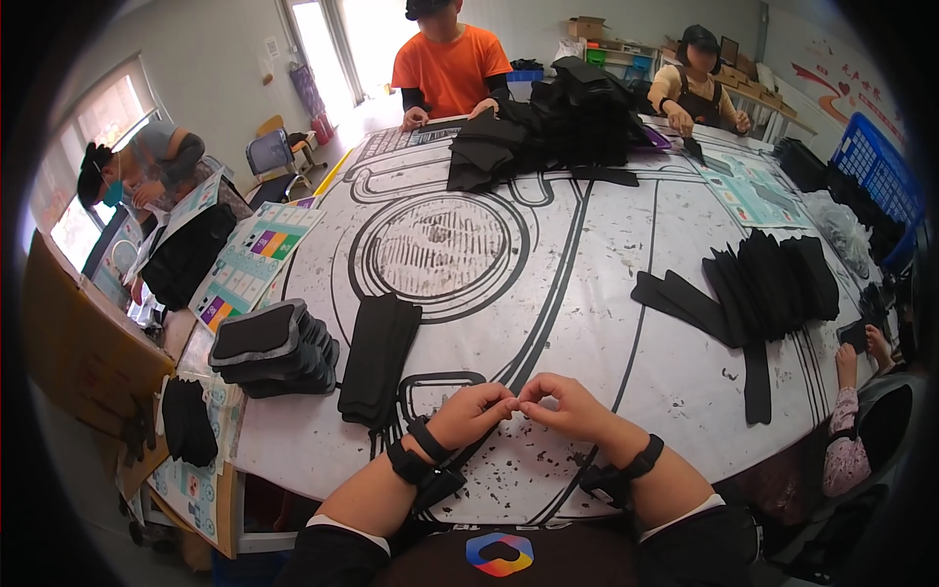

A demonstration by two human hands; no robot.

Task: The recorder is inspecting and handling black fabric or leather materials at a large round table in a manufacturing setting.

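Fingers (pixel 496 395) of the left hand (pixel 465 418) and right hand (pixel 575 411) are held tip to tip over the near part of the table, each thumb and forefinger closed in a pinch; whether anything tiny is gripped between them cannot be told. Such close work would probably be done best with the wrists kept steady, the pinch light and the tips in plain sight. At about ten o'clock from the hands, nearest but untouched, a pile of black strips (pixel 380 360) is laid flat: long, matt, cloth-like, with edges roughly lined up. Just beyond, between nine and ten, thick pads (pixel 264 333) are stacked, their corners rounded and their rims grey. At two o'clock a row of black pieces (pixel 773 289) is fanned out, slim and overlapping. At twelve, a loose black heap (pixel 567 122) is piled high. The table is covered by a white sheet (pixel 606 264), marked with bold black lines and dark flecks. Farther off at two, a crumpled clear bag (pixel 839 233) and a blue plastic basket (pixel 873 176) are seen.
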